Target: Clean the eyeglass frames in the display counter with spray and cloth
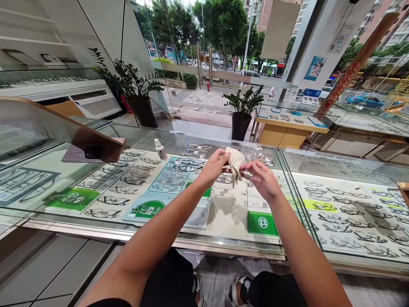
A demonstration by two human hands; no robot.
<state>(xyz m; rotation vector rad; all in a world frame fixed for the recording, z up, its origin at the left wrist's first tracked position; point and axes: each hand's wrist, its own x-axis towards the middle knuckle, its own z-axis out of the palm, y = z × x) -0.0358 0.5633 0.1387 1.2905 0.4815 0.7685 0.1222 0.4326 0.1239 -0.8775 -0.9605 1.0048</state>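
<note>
We have the near edge of the glass-topped table (223, 247) running left to right in front of us, with both hands over the glass, well in from that edge. To the right, a seam runs near to far between this case and the next; to the far left, a tilted brown-edged board (76, 128) juts over the glass. A white spray bottle (160, 150) stands upright left of our hands, apart from them, and the air between is open. The pale cloth (235, 162) is bunched above the table between our hands, its long axis running roughly far to near, the loose lower end hanging toward us. Our left hand (217, 163) comes in from the near left, fingers and thumb closed on the cloth. Our right hand (261, 175) reaches in from the near right, palm turned inward, fingertips drawn together in a pinch on what look to be thin glasses (247, 172), mostly hidden by cloth and fingers. Beneath the glass lie rows of spectacle frames (113, 200) and, nearer on the right, a green card (262, 223).
</note>
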